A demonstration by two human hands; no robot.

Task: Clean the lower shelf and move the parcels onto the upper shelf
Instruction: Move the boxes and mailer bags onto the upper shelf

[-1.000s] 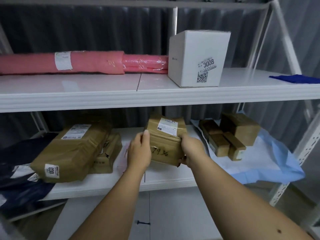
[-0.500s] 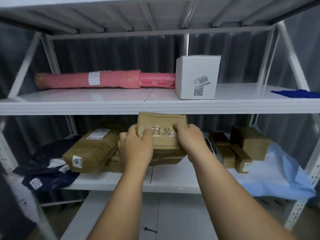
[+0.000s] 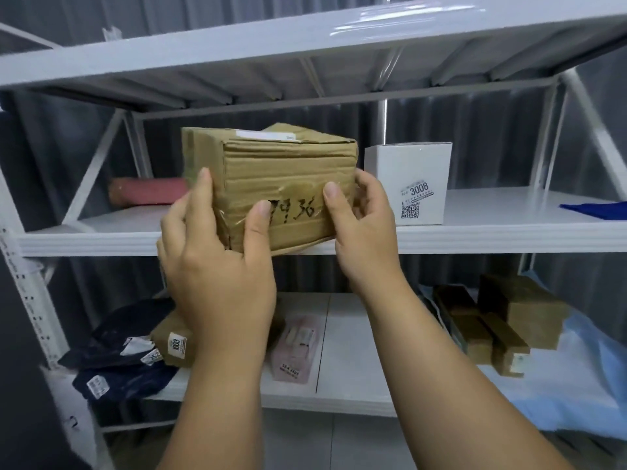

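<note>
Both hands, left hand (image 3: pixel 217 266) & right hand (image 3: pixel 363 228), clamped on the brown parcel (image 3: pixel 271 188) at the upper shelf (image 3: pixel 492 232) edge beside the white box (image 3: pixel 410 183), not set down yet, w/ dark bags (image 3: pixel 115 354), more brown parcels (image 3: pixel 509 320) left on the lower shelf (image 3: pixel 353 361), wiping still to do.

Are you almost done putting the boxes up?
Not yet. The white box and a pink roll already sit on the upper shelf. Left hand and right hand hold the brown parcel at its edge. Brown boxes, dark bags and the 1003 parcel wait below.
</note>
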